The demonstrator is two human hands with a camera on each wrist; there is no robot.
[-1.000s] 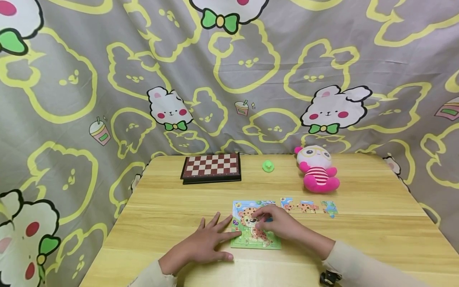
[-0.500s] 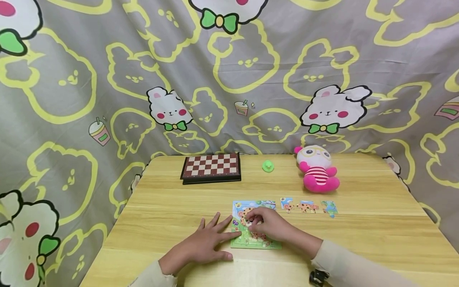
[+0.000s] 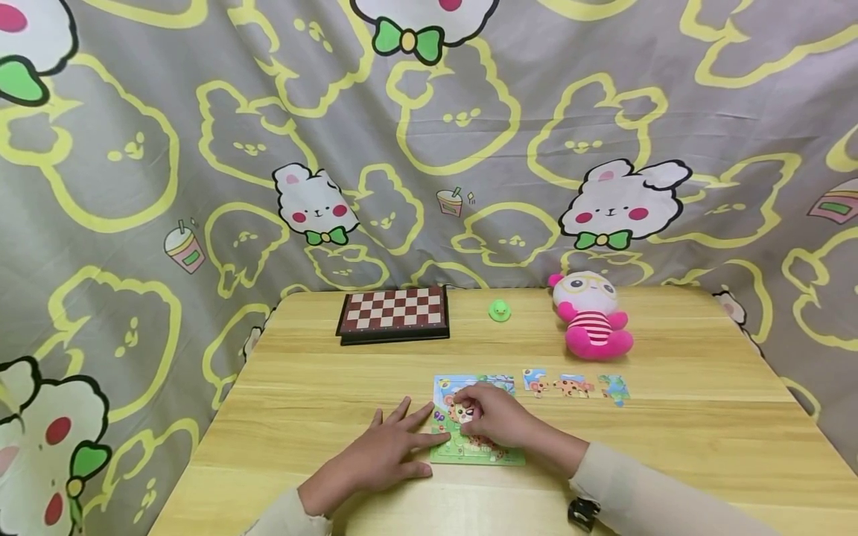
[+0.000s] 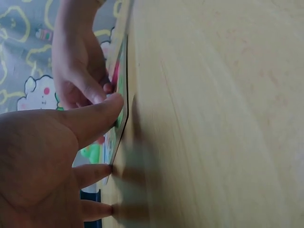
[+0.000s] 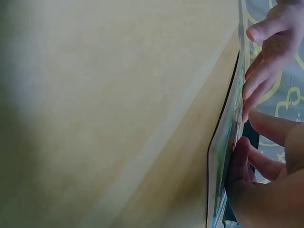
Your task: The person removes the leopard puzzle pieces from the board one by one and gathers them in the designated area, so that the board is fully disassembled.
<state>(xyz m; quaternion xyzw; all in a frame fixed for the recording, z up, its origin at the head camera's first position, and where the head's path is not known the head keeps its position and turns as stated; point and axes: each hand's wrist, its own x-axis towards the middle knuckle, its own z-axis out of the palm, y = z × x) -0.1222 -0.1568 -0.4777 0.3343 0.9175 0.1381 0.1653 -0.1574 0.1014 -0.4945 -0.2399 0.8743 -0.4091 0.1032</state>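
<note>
A jigsaw puzzle board (image 3: 442, 455) with a cartoon leopard on green grass lies on the wooden table. My left hand (image 3: 384, 452) is spread flat at its left side, one finger lying over the board's edge. In the left wrist view, my left fingertips (image 4: 110, 170) meet the board's edge and the table. My right hand (image 3: 499, 417) is bent over the board, its thumb and forefinger pinching a puzzle piece (image 3: 465, 412) with the leopard's face, low on the picture. The right hand hides the board's right part. Several loose puzzle pieces (image 3: 574, 385) lie right of the board.
At the back stand a checkered chessboard box (image 3: 394, 308), a small green duck toy (image 3: 499, 310) and a pink plush panda (image 3: 591, 316). A grey patterned curtain (image 3: 402, 149) hangs behind the table (image 3: 281, 387).
My right hand has moved a little left across the board, its fingertips now at the leopard's face. My left hand stays in place. The loose pieces have not moved.
</note>
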